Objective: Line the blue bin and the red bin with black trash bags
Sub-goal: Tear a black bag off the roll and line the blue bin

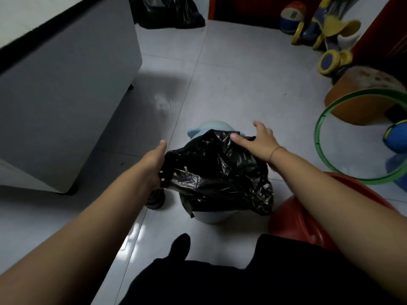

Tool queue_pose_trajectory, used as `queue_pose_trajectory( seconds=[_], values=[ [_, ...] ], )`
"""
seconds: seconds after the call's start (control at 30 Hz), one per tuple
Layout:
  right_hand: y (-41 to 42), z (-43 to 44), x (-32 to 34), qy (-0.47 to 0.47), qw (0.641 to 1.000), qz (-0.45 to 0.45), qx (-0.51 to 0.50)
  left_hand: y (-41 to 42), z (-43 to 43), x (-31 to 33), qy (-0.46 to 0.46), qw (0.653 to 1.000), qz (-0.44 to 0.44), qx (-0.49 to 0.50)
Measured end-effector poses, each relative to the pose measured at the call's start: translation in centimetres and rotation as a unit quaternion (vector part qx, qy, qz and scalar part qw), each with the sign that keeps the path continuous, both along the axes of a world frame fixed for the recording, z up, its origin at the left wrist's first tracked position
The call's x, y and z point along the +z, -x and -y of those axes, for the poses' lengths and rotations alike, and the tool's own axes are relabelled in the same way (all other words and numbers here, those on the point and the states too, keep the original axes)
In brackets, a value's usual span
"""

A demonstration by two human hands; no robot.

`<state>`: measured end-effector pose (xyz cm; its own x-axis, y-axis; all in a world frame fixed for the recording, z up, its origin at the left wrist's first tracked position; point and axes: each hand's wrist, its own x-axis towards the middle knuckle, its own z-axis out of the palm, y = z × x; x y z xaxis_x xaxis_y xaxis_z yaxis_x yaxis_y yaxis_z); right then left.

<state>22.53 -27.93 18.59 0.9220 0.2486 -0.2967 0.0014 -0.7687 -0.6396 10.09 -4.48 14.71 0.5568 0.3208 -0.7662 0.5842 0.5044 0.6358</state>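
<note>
A black trash bag (218, 172) lies crumpled over the top of the pale blue bin (211, 217) on the floor in front of me, hiding its opening. Only the bin's lower wall and its raised blue lid (209, 127) behind show. My left hand (154, 164) grips the bag's left edge, fingers hidden under the plastic. My right hand (257, 142) rests on the bag's far right edge with the thumb on the plastic and the fingers spread. The red bin (293, 219) stands to the right, partly under my right forearm, with no bag visible in it.
A white chest-like appliance (66, 84) fills the left. Black bags (167, 12) lie at the back wall. A green hoop (352, 137), an orange stool (365, 89), a blue-yellow ride-on toy (326, 31) and a ball (396, 137) crowd the right. My dark-clothed legs are below.
</note>
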Motion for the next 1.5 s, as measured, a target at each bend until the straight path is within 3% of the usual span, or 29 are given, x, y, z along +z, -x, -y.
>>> queue_pose_trajectory(
  seconds=[0.1, 0.27, 0.4, 0.47, 0.53, 0.6, 0.63, 0.7, 0.77, 0.83, 0.9, 1.0, 1.17, 1.33, 1.4, 1.5],
  values=[
    [-1.9, -2.1, 0.2, 0.094, 0.982, 0.096, 0.13, 0.6, -0.7, -0.4, 0.044, 0.998, -0.028, -0.038],
    [-3.8, -3.4, -0.8, 0.241, 0.943, 0.068, 0.218, 2.9, 0.4, -0.4, 0.061, 0.983, -0.084, -0.15],
    [-4.8, -2.0, -1.1, 0.192, 0.957, 0.109, 0.187, 3.6, 1.6, -0.3, 0.098, 0.979, -0.065, -0.169],
    [-4.8, -1.0, -0.9, 0.165, 0.963, 0.118, 0.178, 3.7, 1.8, 0.3, 0.044, 0.984, -0.073, -0.156],
    [-4.8, 0.4, -0.7, 0.129, 0.97, 0.127, 0.162, 3.4, 1.7, 1.1, -0.103, 0.987, -0.056, -0.113],
    [-4.4, 1.7, -0.1, 0.043, 0.983, 0.126, 0.13, 2.9, 1.5, 2.3, -0.248, 0.965, -0.001, -0.082],
    [-4.1, 2.4, 0.4, -0.031, 0.99, 0.096, 0.098, 2.7, 1.3, 3.0, -0.273, 0.958, 0.027, -0.08],
    [-3.3, 3.4, 1.6, -0.192, 0.981, -0.01, 0.018, 2.3, 0.6, 4.3, -0.191, 0.973, 0.073, -0.106],
    [-2.7, 4.5, 2.4, -0.307, 0.937, -0.167, -0.024, 2.2, -0.1, 5.4, -0.008, 0.98, 0.099, -0.172],
    [-2.4, 5.3, 2.6, -0.367, 0.877, -0.311, -0.015, 2.1, -0.6, 5.6, 0.102, 0.964, 0.13, -0.211],
    [-2.1, 5.7, 2.6, -0.371, 0.849, -0.376, 0.013, 1.8, -0.4, 5.3, 0.142, 0.957, 0.153, -0.199],
    [-1.3, 5.1, 2.7, -0.345, 0.844, -0.411, 0.022, 1.4, 0.4, 4.9, 0.151, 0.964, 0.13, -0.178],
    [-0.5, 3.7, 2.7, -0.3, 0.85, -0.433, 0.015, 1.7, 1.3, 5.6, 0.167, 0.942, 0.136, -0.258],
    [-1.2, 3.5, 2.8, -0.322, 0.817, -0.472, 0.075, 1.5, 1.2, 6.7, 0.196, 0.928, 0.192, -0.252],
    [-1.2, 3.4, 2.9, -0.299, 0.837, -0.444, 0.112, 1.4, 1.1, 6.9, 0.209, 0.926, 0.188, -0.254],
    [-1.3, 2.7, 3.1, -0.237, 0.907, -0.344, 0.053, 1.0, 0.5, 6.8, 0.161, 0.927, 0.168, -0.295]
  ],
)
